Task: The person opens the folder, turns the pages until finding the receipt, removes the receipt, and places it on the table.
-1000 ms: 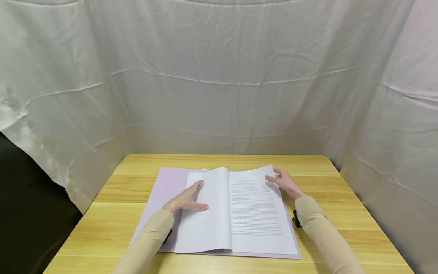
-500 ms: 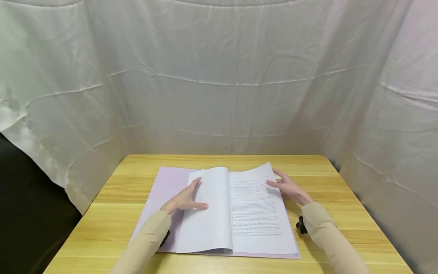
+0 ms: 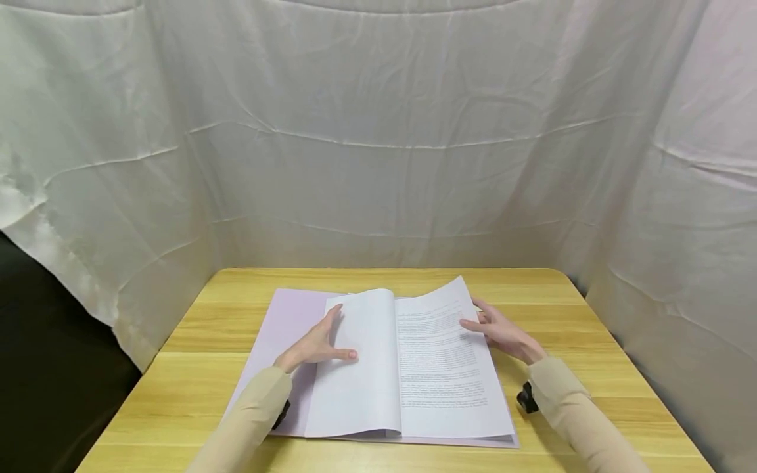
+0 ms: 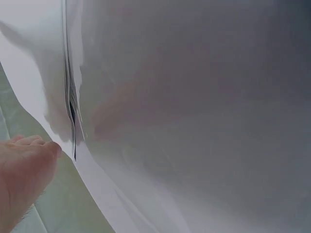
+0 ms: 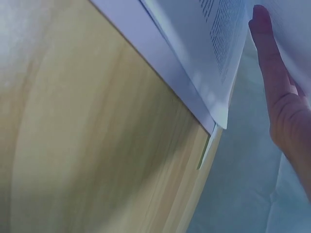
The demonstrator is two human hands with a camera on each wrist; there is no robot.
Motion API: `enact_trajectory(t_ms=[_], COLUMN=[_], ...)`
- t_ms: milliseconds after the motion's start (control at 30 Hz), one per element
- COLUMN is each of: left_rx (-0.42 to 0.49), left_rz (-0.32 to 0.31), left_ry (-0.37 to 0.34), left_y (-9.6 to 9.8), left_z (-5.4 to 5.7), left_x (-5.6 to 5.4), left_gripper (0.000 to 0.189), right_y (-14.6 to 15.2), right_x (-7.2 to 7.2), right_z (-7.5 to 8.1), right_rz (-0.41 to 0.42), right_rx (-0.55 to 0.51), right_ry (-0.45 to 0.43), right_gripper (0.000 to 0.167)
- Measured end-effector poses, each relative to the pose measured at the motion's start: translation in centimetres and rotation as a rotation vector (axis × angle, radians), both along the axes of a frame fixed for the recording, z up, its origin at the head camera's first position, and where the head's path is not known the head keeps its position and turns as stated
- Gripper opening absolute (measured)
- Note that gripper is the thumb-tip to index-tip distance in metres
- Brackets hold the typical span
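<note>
A lilac folder [image 3: 291, 323] lies spread on the table with white pages in it. My left hand [image 3: 315, 344] rests on the turned pages [image 3: 362, 394] at the left, thumb and fingers spread apart. At the upper right edge of a printed sheet [image 3: 440, 368], my right hand [image 3: 504, 333] pinches the paper, thumb on top and fingers behind. That sheet's upper right corner curves up off the stack. In the right wrist view the thumb [image 5: 267, 53] lies along the lifted paper, and another printed page [image 5: 214, 63] shows beneath. The left wrist view is mostly filled by shaded paper [image 4: 204, 136].
The wooden table [image 3: 177, 381] extends around the folder on all sides. Pale cloth curtains [image 3: 378, 164] hang behind and at both sides. Something dark [image 3: 53, 368] shows at the lower left. A small black device [image 3: 526, 398] sits under the right wrist.
My right hand has shifted slightly down and to the right. The sheet's upper corner has risen and bent leftward. My left hand has slid a little to the left.
</note>
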State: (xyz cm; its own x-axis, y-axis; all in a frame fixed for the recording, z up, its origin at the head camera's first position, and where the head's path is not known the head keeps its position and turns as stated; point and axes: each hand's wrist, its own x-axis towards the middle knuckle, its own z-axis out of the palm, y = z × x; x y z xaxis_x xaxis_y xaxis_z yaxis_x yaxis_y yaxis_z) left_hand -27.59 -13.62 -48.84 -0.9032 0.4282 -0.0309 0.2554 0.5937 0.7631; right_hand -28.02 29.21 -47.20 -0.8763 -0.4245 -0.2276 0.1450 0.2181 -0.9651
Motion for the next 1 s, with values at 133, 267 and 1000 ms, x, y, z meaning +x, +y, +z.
enact_trajectory(t_ms=[133,267,1000], left_rx=[-0.011,-0.015,0.030], left_rz=[0.003,0.017,0.012], left_ry=[0.009,0.010,-0.037], left_y=[-0.1,-0.2,0.0], left_z=[0.2,0.4,1.8], left_x=[0.2,0.3,1.1], left_gripper=[0.125,0.126,0.122], right_y=[-0.2,-0.6,-3.3], right_x=[0.5,1.0,2.6], right_z=[0.3,0.6,2.8], right_rz=[0.026,0.054,0.319], right_rx=[-0.017,-0.051,-0.252], right_ry=[-0.001,-0.021,-0.097], right_gripper=[0.087,0.086,0.067])
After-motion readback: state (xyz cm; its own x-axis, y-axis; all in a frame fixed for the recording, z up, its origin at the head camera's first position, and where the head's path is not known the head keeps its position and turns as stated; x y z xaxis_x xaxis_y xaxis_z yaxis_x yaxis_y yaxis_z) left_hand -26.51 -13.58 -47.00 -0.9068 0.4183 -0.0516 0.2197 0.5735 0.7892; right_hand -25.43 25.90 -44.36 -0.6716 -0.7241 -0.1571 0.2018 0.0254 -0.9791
